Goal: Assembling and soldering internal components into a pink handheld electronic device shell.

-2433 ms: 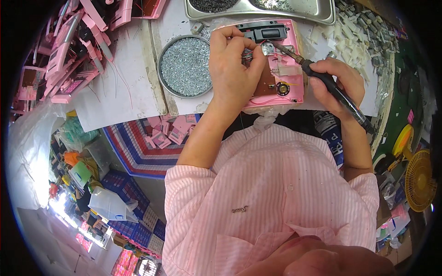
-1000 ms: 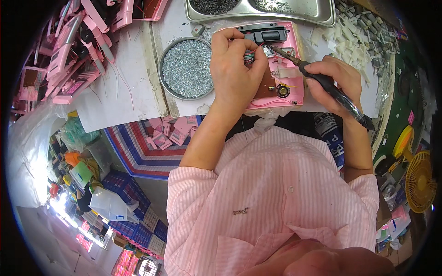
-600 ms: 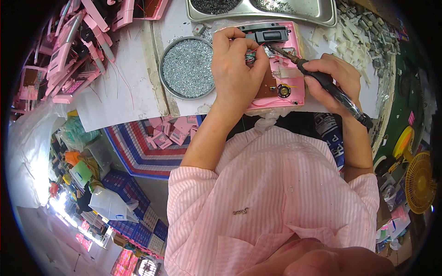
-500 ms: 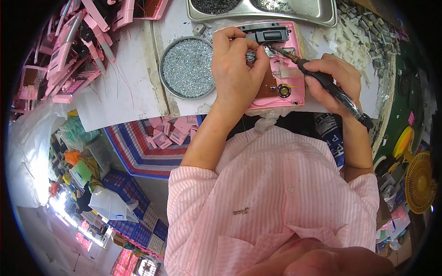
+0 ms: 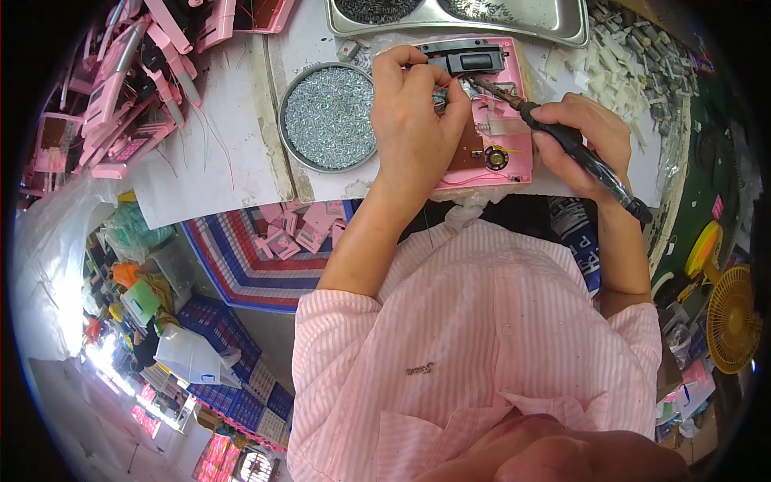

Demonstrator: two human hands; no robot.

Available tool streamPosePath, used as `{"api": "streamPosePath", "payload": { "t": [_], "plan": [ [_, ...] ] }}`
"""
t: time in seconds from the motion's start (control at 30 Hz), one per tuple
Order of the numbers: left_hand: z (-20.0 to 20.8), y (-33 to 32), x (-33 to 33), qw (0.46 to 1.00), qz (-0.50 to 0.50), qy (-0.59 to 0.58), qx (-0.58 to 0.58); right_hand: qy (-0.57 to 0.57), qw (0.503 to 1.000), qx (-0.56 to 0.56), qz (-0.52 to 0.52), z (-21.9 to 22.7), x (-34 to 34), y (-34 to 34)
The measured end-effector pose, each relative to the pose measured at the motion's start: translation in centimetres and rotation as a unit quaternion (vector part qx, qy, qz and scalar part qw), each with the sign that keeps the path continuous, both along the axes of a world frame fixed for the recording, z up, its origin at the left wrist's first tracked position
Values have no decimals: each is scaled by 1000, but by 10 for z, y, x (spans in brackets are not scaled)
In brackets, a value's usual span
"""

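Head view, looking down on a workbench. An opened pink device housing (image 5: 482, 120) lay flat on the white table surface (image 5: 209, 161), directly ahead of the person's chest, with a brown circuit board (image 5: 470, 149) and a small round speaker (image 5: 495, 157) exposed inside it and a black rectangular part (image 5: 470, 58) at its far end. The left hand (image 5: 414, 120) rested on the left half of the housing, palm down, its fingers curled over the interior and pinching near a thin red wire (image 5: 443, 80); whether anything else was held under them could not be told. The right hand (image 5: 582, 136) was closed in a pen-like grasp around a black-handled soldering iron (image 5: 578, 153). The long axis of the iron ran diagonally, from the handle end at the lower right, beyond the right hand, up and to the left to its metal tip (image 5: 480, 80), which sat over the far part of the housing, just beside the left fingertips. The working spot thus lay between the two hands, to the right of the left fingers and up-left of the right hand. A round tin of small silver screws (image 5: 329, 116) stood just left of the left hand, apart from the housing, and a metal tray (image 5: 458, 12) lay beyond it.
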State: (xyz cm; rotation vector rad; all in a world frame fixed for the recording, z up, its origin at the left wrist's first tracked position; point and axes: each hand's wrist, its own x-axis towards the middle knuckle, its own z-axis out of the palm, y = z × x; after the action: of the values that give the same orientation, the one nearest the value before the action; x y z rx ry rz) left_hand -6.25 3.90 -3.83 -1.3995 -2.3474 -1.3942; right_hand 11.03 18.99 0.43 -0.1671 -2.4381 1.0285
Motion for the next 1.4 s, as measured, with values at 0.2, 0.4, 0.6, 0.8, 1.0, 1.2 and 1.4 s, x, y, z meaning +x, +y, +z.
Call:
{"api": "streamPosePath", "payload": {
  "t": [0.2,0.4,0.6,0.8,1.0,1.2,1.4],
  "plan": [
    [0,0,0,1000,3,-4,0,5,1000,7,3,0,2,0],
    [1,-1,1,1000,-6,-26,-7,9,1000,-1,1,1,4,-1],
    [-2,0,-1,1000,-4,1,3,27,1000,5,1,0,5,0],
    [0,0,1,1000,2,-3,-2,27,1000,6,-12,2,8,-1],
    [1,0,0,1000,-3,-1,6,25,999,2,-21,2,10,-2],
    [-2,0,-1,1000,-3,3,8,27,999,-2,-17,2,10,-2],
    [-2,0,-1,1000,-5,2,5,27,1000,-2,-8,0,11,0]
  ]
}}
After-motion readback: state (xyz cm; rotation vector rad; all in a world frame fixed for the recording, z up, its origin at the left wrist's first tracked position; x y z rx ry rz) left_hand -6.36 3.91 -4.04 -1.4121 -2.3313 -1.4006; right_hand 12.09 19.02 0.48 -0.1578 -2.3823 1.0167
